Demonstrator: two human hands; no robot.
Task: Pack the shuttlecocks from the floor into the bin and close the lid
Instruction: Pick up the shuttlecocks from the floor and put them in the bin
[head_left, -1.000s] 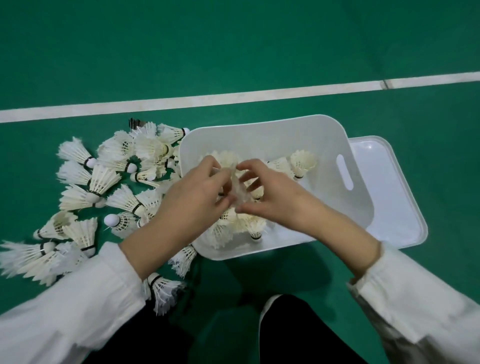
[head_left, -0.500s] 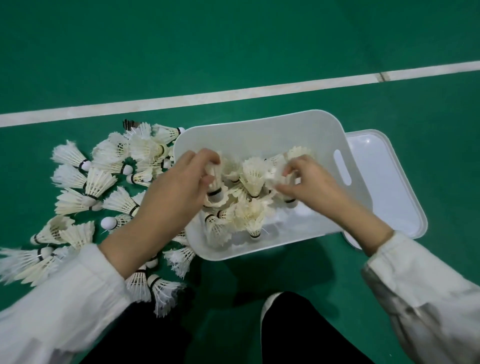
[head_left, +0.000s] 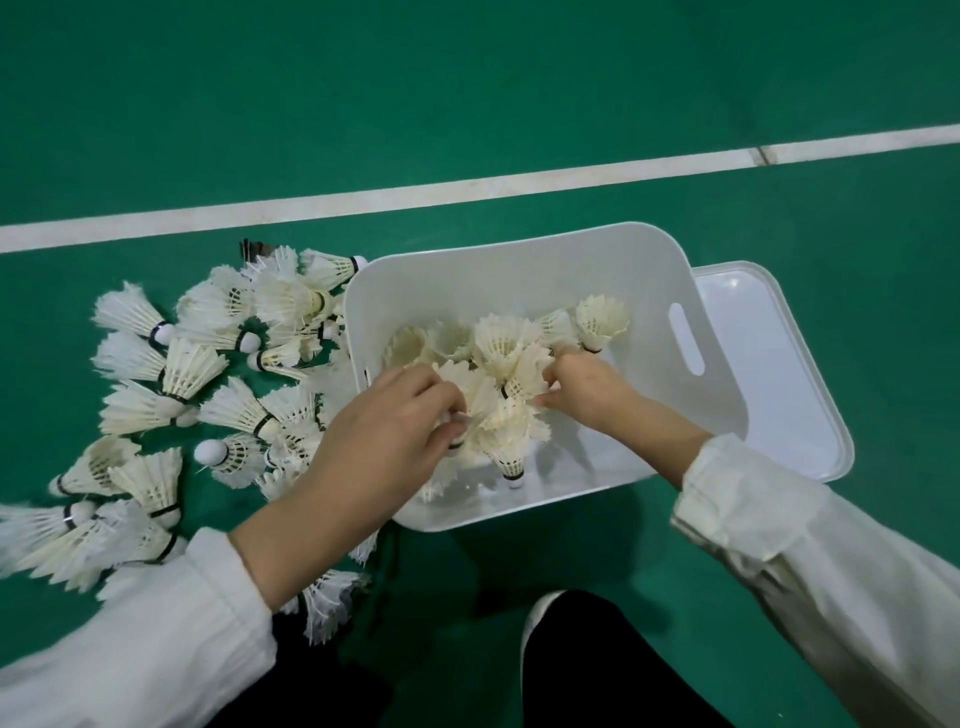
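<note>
My left hand (head_left: 395, 431) grips a shuttlecock (head_left: 467, 387), right hand (head_left: 587, 387) pinches its neighbour (head_left: 527, 374); I seat both cork-down in the bin (head_left: 519, 275)

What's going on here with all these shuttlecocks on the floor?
A person in white sleeves is packing white feather shuttlecocks into a white plastic bin on the green court floor. Both hands are inside the bin. The left hand grips one shuttlecock near its cork. The right hand touches the feathers of another, grip unclear. A large heap lies on the floor left of the bin. The flat white lid lies at the bin's right, not yet on.
</note>
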